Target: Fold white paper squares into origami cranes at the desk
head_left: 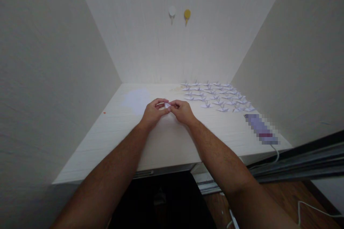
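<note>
Between my two hands, over the middle of the white desk (172, 143), is a small piece of folded white paper (167, 105). My left hand (155, 112) pinches it from the left, thumb below and fingers above. From the right, the fingertips of my right hand (182, 110) close on its other side. My fingers cover much of the paper, so its exact folded shape cannot be made out. Rows of several finished white paper cranes (215, 96) stand at the back right of the desk, apart from my hands.
A blurred-out flat device (262, 128) with a white cable (276, 155) lies near the desk's right edge. A pale white patch (137, 100) shows at the back left. White and yellow hooks (187, 14) are on the back wall. Walls enclose both sides.
</note>
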A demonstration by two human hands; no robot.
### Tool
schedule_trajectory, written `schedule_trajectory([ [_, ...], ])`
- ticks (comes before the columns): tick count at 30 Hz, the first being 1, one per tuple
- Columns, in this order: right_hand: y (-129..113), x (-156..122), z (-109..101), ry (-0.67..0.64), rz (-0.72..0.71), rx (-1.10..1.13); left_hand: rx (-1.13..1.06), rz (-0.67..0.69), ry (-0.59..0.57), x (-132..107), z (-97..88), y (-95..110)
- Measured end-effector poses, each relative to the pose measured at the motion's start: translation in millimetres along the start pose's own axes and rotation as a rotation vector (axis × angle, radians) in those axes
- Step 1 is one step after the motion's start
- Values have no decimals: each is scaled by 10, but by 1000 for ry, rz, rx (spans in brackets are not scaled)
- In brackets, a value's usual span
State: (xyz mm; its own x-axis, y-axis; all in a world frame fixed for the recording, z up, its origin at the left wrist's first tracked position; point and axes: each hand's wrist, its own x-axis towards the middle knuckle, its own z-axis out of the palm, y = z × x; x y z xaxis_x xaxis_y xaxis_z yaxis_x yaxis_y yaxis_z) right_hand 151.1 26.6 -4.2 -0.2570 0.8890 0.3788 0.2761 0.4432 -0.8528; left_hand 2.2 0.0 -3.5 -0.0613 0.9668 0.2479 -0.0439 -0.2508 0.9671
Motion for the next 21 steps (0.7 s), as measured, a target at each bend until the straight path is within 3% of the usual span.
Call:
schedule_trajectory([
  [5, -34, -1, -46, 10, -58, -195, 231, 80, -8, -7, 18, 1],
  [12, -112, -53, 1, 55, -248, -638, 516, 238, 88, -10, 46, -100],
  [16, -167, -80, 29, 56, -227, -768, 479, 217, 114, -6, 51, -101],
  [21, -145, -67, 23, 81, -151, -791, 265, 137, 94, 11, 98, -115],
])
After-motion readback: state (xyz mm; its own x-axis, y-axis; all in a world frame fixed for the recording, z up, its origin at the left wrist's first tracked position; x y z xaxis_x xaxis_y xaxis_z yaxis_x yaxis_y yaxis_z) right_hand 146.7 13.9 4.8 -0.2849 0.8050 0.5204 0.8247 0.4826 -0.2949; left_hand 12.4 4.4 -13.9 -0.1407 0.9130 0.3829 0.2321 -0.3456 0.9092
